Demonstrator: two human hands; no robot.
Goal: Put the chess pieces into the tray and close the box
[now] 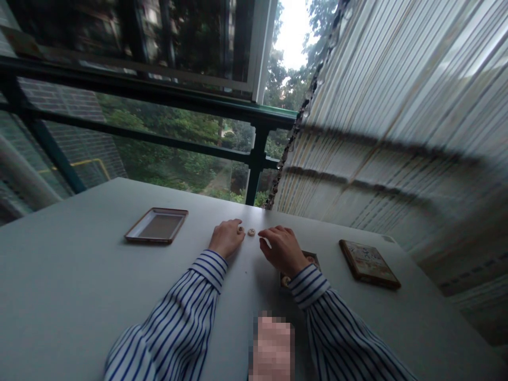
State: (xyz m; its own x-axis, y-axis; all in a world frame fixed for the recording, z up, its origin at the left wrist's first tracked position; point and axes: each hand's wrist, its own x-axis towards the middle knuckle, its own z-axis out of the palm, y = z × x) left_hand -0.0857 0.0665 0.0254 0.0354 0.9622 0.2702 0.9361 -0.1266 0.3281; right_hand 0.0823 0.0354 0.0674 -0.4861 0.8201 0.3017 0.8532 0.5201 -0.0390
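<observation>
My left hand (pixel 227 239) rests low over the white table, its thumb and fingers closed around a small round game piece (pixel 240 230). Just to the right, a second pale round piece (pixel 251 232) with a dark mark lies flat on the table. My right hand (pixel 282 247) is on the other side of that piece, its fingers curved and thumb apart, with nothing seen between them. Under my right wrist stands a small dark box (pixel 317 260) holding several round wooden pieces (pixel 286 281); my hand and cuff hide much of it.
A shallow, brown-rimmed tray or lid (pixel 159 226) lies on the left of the white table (pixel 79 275). On the right is a flat brown box or lid (pixel 370 263) with a printed top. Behind the far edge are a green railing (pixel 260 143) and a striped curtain (pixel 381 106).
</observation>
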